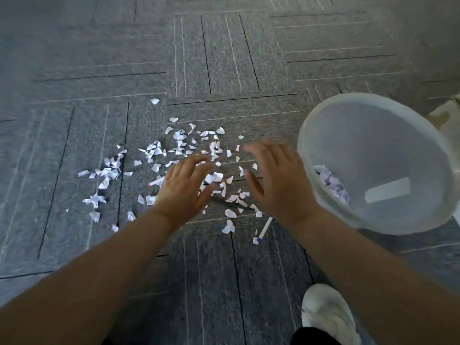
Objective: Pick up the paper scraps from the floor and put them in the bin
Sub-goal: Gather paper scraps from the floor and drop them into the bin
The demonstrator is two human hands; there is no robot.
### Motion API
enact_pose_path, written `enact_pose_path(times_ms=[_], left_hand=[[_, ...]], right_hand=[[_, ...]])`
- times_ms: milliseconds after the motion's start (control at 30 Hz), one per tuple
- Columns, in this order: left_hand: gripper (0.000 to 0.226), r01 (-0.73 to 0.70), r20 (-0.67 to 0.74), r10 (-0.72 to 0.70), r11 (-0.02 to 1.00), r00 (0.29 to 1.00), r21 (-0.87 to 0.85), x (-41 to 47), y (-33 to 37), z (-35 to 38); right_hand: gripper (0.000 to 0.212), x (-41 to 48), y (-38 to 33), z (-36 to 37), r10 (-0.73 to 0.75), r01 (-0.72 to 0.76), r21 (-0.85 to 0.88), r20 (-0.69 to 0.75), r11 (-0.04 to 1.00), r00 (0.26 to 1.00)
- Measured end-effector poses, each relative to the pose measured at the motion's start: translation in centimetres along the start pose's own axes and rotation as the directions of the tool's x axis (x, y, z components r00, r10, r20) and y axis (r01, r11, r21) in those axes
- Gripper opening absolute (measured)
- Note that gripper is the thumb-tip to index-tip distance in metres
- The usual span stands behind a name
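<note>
— Grey carpet tiles with thin dark and pale lines cover the floor [224, 58]. Where's the mess?

— White paper scraps [179, 143] lie scattered over the middle of it, thickest in front of the hands and thinning out to the left.

— And the hands?

— Both are reaching forward over the scraps, palms down. The left hand [185, 186] has its fingers stretched out and holds nothing. The right hand [278, 180] is also spread with straight fingers and is empty. Both are blurred, so I can't tell whether the fingertips touch the paper.

— The bin?

— The bin [373, 145], pale and translucent, sits just right of the right hand with its mouth tipped toward the camera. A small heap of torn paper [331, 184] lies inside against its near-left wall, and a white strip [388, 192] shows on the inner wall.

— Anything else down there?

— A red-tipped pen [156, 182] lies just beside the left hand, and a blue-capped pen [265, 226] lies near the right wrist. A white shoe [326, 317] is at the bottom right.
</note>
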State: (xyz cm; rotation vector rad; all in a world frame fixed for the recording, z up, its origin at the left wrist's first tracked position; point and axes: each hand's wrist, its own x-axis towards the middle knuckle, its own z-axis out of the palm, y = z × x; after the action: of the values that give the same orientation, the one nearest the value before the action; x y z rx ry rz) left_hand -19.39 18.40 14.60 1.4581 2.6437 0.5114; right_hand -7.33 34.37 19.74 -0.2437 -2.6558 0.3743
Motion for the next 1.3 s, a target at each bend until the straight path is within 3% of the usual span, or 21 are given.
enact_pose_path(times_ms=[133,300,467,600,733,833,967,1167,1300], left_hand=[[0.044,0.188,0.111,-0.193,0.981,0.975,0.054,-3.9,-7.8,1.3],[0.063,0.328,0.307,-0.363,0.931,0.880,0.161,-6.8,-15.5,4.9],[0.072,0.357,0.407,-0.423,0.905,0.809,0.231,-6.1,-18.7,7.3],[0.074,0.453,0.334,-0.510,0.860,0.793,0.237,-4.9,-21.7,8.0],[0.080,0.540,0.268,-0.621,0.779,0.737,0.319,-3.2,-25.7,7.4],[0.089,0.568,0.301,-0.645,0.763,0.702,0.309,-2.1,-27.9,7.3],[0.096,0.562,0.325,-0.628,0.778,0.707,0.280,0.0,-29.4,8.5],[0.098,0.428,0.302,-0.487,0.871,0.819,0.242,4.0,-29.9,9.8],[0.083,0.305,0.334,-0.348,0.936,0.876,0.175,6.1,-28.4,10.5]], right_hand=[[0.043,0.5,-2.1,8.3,0.030,-0.033,0.008,0.255,0.999,0.966],[0.058,0.3,-1.4,18.0,0.217,-0.163,-0.149,0.500,0.975,0.838],[0.070,0.4,0.1,23.6,0.388,-0.268,-0.288,0.561,0.920,0.731],[0.077,2.3,1.6,25.0,0.493,-0.391,-0.301,0.526,0.870,0.693],[0.091,4.9,3.9,25.9,0.582,-0.436,-0.386,0.546,0.813,0.602],[0.098,5.9,4.7,27.5,0.561,-0.421,-0.371,0.562,0.828,0.607],[0.103,7.9,5.2,29.8,0.511,-0.404,-0.313,0.524,0.860,0.681],[0.116,13.4,6.6,32.2,0.350,-0.255,-0.246,0.534,0.935,0.770],[0.110,16.6,4.4,33.6,0.079,-0.044,-0.069,0.672,0.997,0.737]])
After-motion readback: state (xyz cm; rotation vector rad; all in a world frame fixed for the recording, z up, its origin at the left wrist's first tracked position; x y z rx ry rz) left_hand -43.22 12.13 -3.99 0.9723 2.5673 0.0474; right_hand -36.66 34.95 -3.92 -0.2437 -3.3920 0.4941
